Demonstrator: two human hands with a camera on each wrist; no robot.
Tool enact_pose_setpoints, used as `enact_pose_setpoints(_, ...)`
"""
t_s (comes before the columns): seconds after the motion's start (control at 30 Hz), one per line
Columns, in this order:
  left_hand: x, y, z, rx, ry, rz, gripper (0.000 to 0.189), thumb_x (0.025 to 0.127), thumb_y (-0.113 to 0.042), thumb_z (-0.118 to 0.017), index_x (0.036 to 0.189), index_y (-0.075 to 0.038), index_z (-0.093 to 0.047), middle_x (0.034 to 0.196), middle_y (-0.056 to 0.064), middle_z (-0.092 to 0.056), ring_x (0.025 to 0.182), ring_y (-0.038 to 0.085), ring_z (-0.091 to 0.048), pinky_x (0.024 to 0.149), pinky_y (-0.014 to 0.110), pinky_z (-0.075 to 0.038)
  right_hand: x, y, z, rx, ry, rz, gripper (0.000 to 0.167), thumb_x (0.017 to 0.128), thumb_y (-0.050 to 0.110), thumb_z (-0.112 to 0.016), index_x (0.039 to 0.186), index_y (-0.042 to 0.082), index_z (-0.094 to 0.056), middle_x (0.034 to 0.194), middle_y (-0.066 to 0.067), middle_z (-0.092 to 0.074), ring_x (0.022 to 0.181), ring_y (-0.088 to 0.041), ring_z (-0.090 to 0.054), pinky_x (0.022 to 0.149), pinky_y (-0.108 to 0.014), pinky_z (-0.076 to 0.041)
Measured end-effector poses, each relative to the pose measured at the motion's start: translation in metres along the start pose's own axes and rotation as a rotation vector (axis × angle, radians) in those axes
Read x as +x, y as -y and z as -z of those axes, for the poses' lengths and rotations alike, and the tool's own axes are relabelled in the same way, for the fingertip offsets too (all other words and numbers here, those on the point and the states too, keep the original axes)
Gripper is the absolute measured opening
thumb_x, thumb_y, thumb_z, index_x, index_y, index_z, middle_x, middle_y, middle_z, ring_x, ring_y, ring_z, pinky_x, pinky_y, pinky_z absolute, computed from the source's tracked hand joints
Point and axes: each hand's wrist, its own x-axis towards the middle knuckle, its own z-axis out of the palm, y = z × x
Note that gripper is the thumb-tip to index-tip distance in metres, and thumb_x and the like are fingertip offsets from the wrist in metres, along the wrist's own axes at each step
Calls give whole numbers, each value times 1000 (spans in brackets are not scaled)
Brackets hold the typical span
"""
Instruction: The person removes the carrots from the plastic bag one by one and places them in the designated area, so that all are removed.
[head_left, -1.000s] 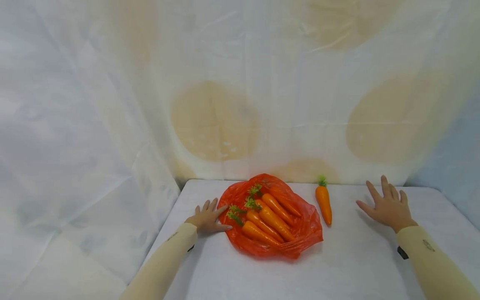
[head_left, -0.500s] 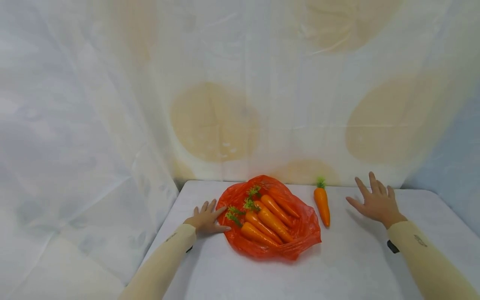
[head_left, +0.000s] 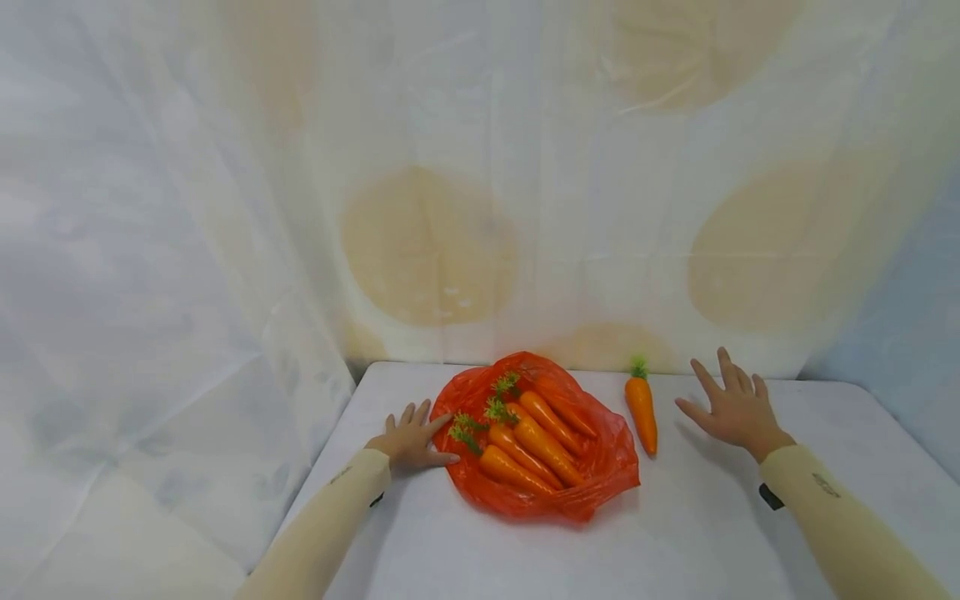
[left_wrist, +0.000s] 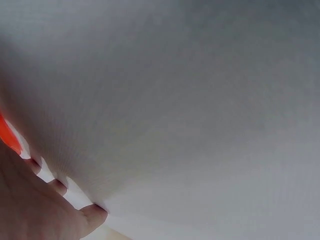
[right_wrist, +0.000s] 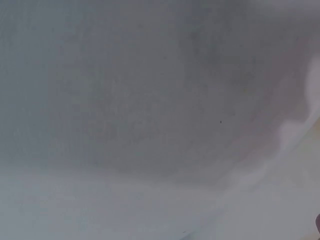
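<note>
A red plastic bag (head_left: 517,508) lies spread on the table, with several orange carrots (head_left: 536,442) with green tops lying in it. My left hand (head_left: 408,442) rests at the bag's left edge, fingers spread, its thumb and index finger over the red plastic. In the left wrist view, fingertips of the left hand (left_wrist: 45,205) meet the white surface, with a bit of red bag at the far left. One single carrot (head_left: 641,415) lies to the right of the bag, its top toward the wall. Right of this carrot my right hand (head_left: 738,414) is held with fingers spread, holding nothing.
The white table (head_left: 480,558) ends at the back against a hanging pale sheet (head_left: 600,208) with beige round spots. A similar sheet (head_left: 150,333) hangs down on the left side. The right wrist view is mostly shadowed white table surface (right_wrist: 140,100).
My right hand has moved left, closer to the single carrot. The left hand stays at the bag's edge, and the bag and carrots lie as before.
</note>
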Motion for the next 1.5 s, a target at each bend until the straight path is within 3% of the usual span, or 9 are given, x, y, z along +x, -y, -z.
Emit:
enact_pose_setpoints(0.43,-4,-1,5,-1,17,-4,93,77,-81,-55,155,-39,-28,167,11,-9,152,42,-8,117,70,-9,-1,4,-3,-5,-6,-6,88,91,60,-55,155,9,-24,160,-34,2,138,-59,-16,110,-77,-4)
enact_pose_setpoints(0.73,2,-4,-6,19,26,-21,94,77,-83,-53,155,-40,-27,167,10,-9,152,42,-10,117,69,-11,-12,-5,-9,-29,10,-3,88,91,64,-53,153,8,-27,158,-36,-4,133,-62,-21,108,-79,-10)
enact_pose_setpoints(1.17,11,10,-5,16,-6,2,96,73,-86,-52,155,-43,-26,168,9,-7,152,41,-8,116,71,-9,1,-2,-10,25,32,-22,92,91,67,-50,155,7,-24,159,-35,4,133,-65,-15,109,-78,-4)
enact_pose_setpoints(1.5,7,3,-3,10,2,4,94,75,-83,-55,154,-41,-29,167,11,-11,151,42,-11,116,71,-11,-2,0,-9,16,19,-28,90,90,64,-55,154,6,-26,159,-35,2,134,-64,-18,109,-78,-7)
